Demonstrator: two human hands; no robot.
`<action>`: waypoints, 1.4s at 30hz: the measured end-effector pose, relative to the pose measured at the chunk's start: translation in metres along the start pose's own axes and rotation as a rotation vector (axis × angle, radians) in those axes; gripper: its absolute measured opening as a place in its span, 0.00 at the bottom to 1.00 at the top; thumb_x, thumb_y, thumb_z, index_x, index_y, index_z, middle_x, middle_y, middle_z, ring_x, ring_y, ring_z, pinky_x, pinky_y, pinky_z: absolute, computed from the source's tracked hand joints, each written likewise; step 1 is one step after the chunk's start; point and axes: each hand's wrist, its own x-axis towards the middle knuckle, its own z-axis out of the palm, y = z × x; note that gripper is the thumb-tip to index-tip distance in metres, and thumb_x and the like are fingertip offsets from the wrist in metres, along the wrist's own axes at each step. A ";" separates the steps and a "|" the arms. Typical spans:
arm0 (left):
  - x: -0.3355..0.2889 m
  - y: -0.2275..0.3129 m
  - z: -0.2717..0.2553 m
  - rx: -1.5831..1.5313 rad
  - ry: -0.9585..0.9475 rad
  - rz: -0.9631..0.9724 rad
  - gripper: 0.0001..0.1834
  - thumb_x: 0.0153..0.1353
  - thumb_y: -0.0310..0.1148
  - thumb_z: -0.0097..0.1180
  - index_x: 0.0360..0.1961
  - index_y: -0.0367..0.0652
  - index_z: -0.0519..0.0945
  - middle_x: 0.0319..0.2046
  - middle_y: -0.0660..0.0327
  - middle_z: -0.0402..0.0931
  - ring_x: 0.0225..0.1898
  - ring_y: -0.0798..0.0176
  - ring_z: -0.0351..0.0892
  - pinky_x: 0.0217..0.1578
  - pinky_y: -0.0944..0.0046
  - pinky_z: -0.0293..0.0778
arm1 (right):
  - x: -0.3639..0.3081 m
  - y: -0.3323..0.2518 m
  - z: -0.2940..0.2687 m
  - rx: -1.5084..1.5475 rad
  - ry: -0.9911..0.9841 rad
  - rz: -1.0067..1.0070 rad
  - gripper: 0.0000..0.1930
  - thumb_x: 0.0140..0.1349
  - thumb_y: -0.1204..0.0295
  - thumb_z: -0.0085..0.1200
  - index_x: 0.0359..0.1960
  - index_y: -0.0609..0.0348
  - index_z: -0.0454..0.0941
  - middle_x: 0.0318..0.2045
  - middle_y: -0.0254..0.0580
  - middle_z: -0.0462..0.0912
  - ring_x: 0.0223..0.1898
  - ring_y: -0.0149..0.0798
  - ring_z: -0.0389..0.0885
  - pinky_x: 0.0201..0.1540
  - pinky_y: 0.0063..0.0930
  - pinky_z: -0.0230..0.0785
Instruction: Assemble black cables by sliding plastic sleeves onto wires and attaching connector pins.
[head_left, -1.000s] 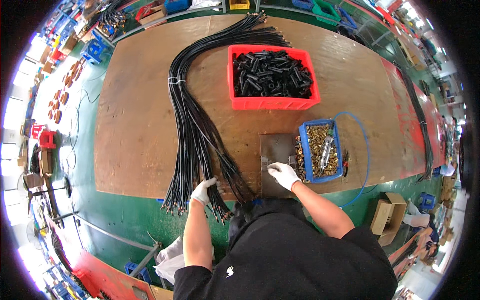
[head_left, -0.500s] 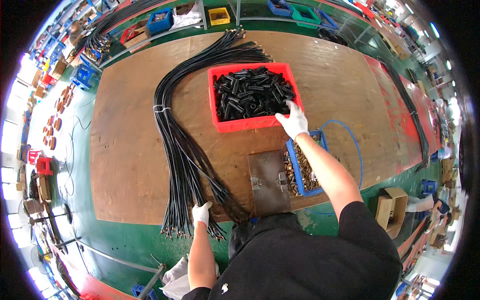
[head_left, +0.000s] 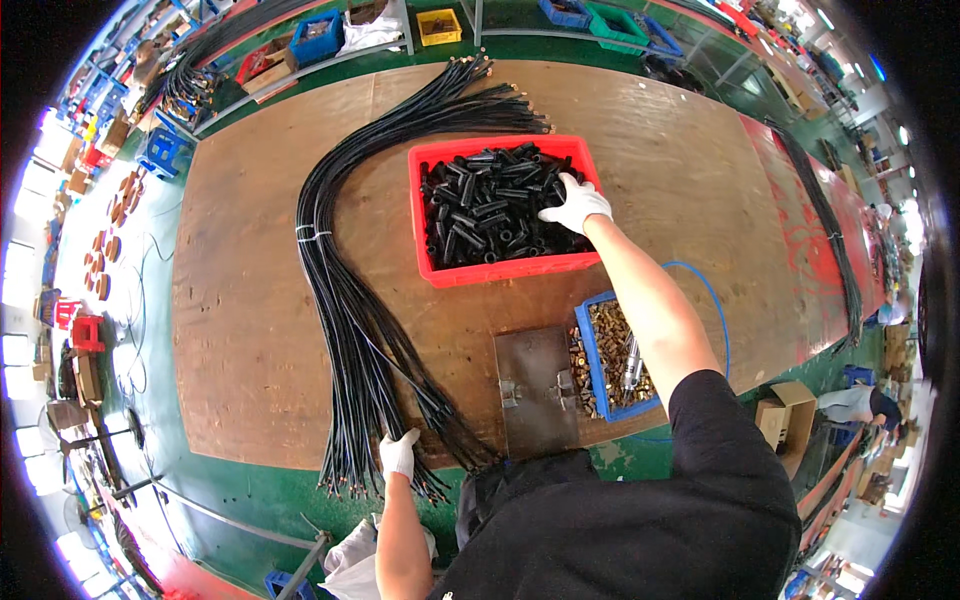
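Note:
My right hand [head_left: 577, 204], in a white glove, reaches over the right side of a red bin [head_left: 432, 274]. Its fingers are spread above and against the black tubular sleeves [head_left: 490, 210] heaped inside, and I see none in its grasp. Low on the left, my gloved left hand [head_left: 398, 455] is closed around part of a black cable bundle [head_left: 345, 330] near its lower ends. The bundle curves up past the bin's left side, has a pale tie around it, and shows copper-coloured tips at both ends.
A blue tray [head_left: 592, 360] of small brass-coloured fittings lies under my right forearm, with a metal tool [head_left: 633, 362] in it. Beside it is a dark metal plate [head_left: 537, 400]. A blue hose [head_left: 715, 300] curves on the wooden table [head_left: 250, 300]. Another cable bundle [head_left: 825, 220] lies far right.
My right hand has moved from the bin's front right edge up and inward over the black sleeves. The tool in the blue tray now shows. My left hand stays at the cable ends.

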 end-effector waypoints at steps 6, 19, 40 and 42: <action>-0.005 0.002 -0.002 -0.079 0.004 0.025 0.10 0.57 0.27 0.72 0.40 0.38 0.89 0.34 0.65 0.87 0.32 0.68 0.81 0.38 0.64 0.76 | -0.002 -0.001 0.038 0.218 0.024 -0.043 0.54 0.51 0.45 0.70 0.78 0.45 0.58 0.65 0.66 0.75 0.65 0.61 0.78 0.69 0.48 0.71; -0.006 0.014 0.006 -0.017 0.021 0.028 0.10 0.58 0.28 0.72 0.41 0.38 0.89 0.35 0.65 0.88 0.32 0.69 0.81 0.38 0.65 0.77 | -0.005 0.028 0.019 0.936 -0.006 -0.283 0.27 0.56 0.72 0.68 0.59 0.55 0.75 0.34 0.32 0.79 0.28 0.29 0.77 0.31 0.28 0.73; -0.015 0.023 -0.006 0.024 -0.126 0.013 0.19 0.58 0.31 0.67 0.50 0.35 0.84 0.39 0.57 0.87 0.38 0.62 0.83 0.44 0.60 0.79 | -0.192 -0.056 0.050 1.572 -0.626 -0.011 0.22 0.61 0.77 0.59 0.59 0.54 0.76 0.35 0.39 0.83 0.25 0.35 0.82 0.24 0.30 0.78; -0.025 0.048 -0.008 -0.097 -0.199 -0.149 0.15 0.59 0.29 0.66 0.47 0.37 0.83 0.34 0.58 0.84 0.33 0.61 0.83 0.37 0.59 0.82 | -0.221 -0.055 0.096 1.541 -0.850 0.060 0.25 0.61 0.78 0.57 0.62 0.51 0.75 0.36 0.39 0.84 0.26 0.35 0.83 0.24 0.30 0.79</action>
